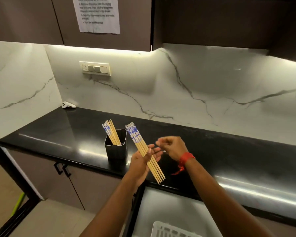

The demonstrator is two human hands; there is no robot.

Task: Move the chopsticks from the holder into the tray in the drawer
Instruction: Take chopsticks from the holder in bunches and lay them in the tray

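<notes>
Pinched in left hand (140, 165), thumb pressed across the top and fingers lying beneath: bundle of pale wooden chopsticks with blue-and-white patterned tops (139, 142). Slanted, with patterned ends toward 11 o'clock and plain tips toward 5 o'clock. Held in the air over the front edge of glossy black stone countertop (229, 142), not resting on it.

Just beside the bundle at 3 o'clock: right hand (173, 147), fingers loosely curled, gripping nothing, slightly blurred. Cannot tell whether its fingertips touch the left hand. Tied round the right wrist: red thread band (186, 157), loose ends hanging.

At 9 o'clock of the bundle, standing on the countertop: black square-sided holder (115, 150). Leaning inside it toward 11 o'clock, patterned ends up: more chopsticks of the same kind (110, 132).

At 6 o'clock, below the counter edge: open drawer (169, 202) with pale floor. Lying in it at the bottom of the view, only partly seen: white slotted plastic tray (161, 230).

Farther out:
- At 10 o'clock, in the back corner of the countertop: small white handheld controller (68, 105), against white grey-veined marble backsplash (161, 82).
- At 11 o'clock on the wall: cream switch plate (95, 68).
- At 12 o'clock on a dark upper cabinet: printed paper sheet (97, 14), text too blurred to read.
</notes>
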